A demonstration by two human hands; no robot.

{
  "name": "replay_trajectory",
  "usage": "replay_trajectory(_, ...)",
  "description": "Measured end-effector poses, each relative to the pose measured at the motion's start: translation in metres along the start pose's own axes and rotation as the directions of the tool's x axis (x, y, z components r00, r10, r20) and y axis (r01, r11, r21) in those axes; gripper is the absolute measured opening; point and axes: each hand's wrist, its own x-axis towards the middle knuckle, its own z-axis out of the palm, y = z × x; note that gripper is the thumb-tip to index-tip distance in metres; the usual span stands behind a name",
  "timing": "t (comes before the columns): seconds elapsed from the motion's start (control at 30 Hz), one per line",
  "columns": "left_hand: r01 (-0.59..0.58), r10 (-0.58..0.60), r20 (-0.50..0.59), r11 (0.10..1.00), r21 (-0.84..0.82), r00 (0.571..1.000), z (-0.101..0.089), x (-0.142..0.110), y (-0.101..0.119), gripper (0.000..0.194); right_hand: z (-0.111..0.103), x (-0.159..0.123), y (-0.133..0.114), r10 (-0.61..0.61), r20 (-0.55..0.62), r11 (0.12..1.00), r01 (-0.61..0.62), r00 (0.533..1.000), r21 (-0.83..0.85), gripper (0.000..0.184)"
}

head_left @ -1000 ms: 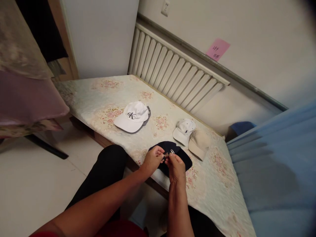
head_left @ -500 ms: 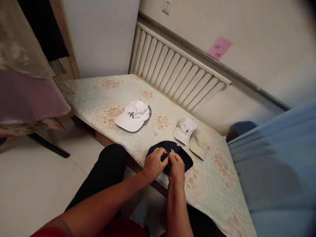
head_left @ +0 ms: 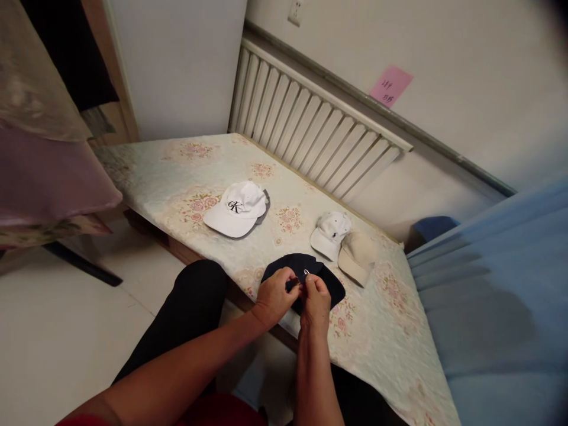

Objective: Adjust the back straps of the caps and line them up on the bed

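Note:
A dark navy cap (head_left: 293,260) lies on the table's near edge, under and just behind both my hands. My left hand (head_left: 276,296) is closed, its thumb and fingers pinching a small dark strap-like piece (head_left: 293,284) in front of the cap. Close beside it, fingertips almost touching, my right hand (head_left: 316,299) pinches a small silver safety pin (head_left: 306,273), whose loop sticks up past the fingers. The fingers hide most of the pin and part of the strap piece. I cannot make out whether the pin goes through it.
On the flower-patterned tablecloth (head_left: 310,204) sit a white cap with black letters (head_left: 237,207) over a grey one, a smaller white cap (head_left: 331,234) and a beige cap (head_left: 357,260). A radiator (head_left: 306,118) runs behind; a blue curtain (head_left: 492,307) hangs at the right.
My left hand has rolled over and closed more around the dark piece, covering more of it. The right hand keeps its pinch, shifting slightly left. The caps stay in place.

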Motion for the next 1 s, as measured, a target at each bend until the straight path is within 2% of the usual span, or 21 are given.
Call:
replay_trajectory(0.17, -0.007, 0.006, 0.005, 1.000, 0.027, 1.000, 0.000, -0.002, -0.001, 0.005, 0.000, 0.000, -0.001, 0.001, -0.078, 1.000, 0.000, 0.997, 0.007, 0.026)
replay_trajectory(0.37, -0.009, 0.009, 0.004, 0.999, 0.040, 1.000, 0.001, -0.004, -0.006, 0.006, 0.000, 0.002, 0.001, -0.017, -0.105, 1.000, 0.019, 0.994, 0.013, 0.024)
replay_trajectory(1.0, -0.023, 0.021, 0.025, 0.998, 0.056, 0.999, 0.003, -0.010, -0.013, 0.006, -0.004, 0.010, 0.014, -0.139, -0.078, 0.979, 0.125, 0.987, -0.159, 0.021)
